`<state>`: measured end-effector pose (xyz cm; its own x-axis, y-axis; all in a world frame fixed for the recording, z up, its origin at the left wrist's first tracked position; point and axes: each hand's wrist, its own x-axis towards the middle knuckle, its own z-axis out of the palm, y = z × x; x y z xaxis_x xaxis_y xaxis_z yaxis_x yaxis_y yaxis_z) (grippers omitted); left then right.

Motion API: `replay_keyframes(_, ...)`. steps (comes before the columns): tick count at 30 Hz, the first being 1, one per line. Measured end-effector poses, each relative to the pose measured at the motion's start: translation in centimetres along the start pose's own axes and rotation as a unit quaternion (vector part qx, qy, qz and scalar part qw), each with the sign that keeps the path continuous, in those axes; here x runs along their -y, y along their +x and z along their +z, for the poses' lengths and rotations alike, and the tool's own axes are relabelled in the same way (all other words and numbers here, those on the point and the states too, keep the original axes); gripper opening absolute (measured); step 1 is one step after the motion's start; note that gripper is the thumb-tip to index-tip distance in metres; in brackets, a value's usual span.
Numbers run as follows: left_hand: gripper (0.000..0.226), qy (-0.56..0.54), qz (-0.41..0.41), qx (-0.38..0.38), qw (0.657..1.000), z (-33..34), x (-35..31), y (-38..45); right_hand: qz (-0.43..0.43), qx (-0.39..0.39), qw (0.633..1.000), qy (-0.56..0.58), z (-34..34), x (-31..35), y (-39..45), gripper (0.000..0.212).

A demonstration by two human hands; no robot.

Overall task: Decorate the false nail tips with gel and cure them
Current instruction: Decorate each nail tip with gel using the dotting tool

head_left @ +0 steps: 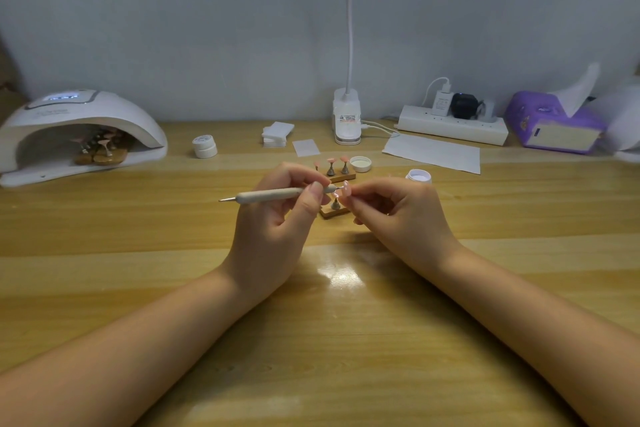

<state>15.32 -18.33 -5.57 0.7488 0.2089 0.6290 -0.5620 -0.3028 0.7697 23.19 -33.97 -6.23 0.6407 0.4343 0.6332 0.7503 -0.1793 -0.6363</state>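
At the far left of the tabletop (104, 218) stands the curing lamp (79, 135), with nail tips on stands inside its opening. In the middle the left hand (277, 218) pinches the dotting tool (270, 196) in a closed grip; its long axis lies almost level, from left to right, and the right end points at the pink nail tip (345, 188). The right hand (398, 215) pinches this tip above a small wooden stand (334, 210), and the open gel jar (419, 177) is just behind.
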Motion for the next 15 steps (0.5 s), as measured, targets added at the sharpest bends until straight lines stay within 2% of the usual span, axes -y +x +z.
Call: replay_keyframes(15,0.009,0.017,-0.008,0.009,1.000,-0.01,0.06,-0.04,0.002,-0.005,1.000,-0.001,0.05,-0.32,-0.03,0.013)
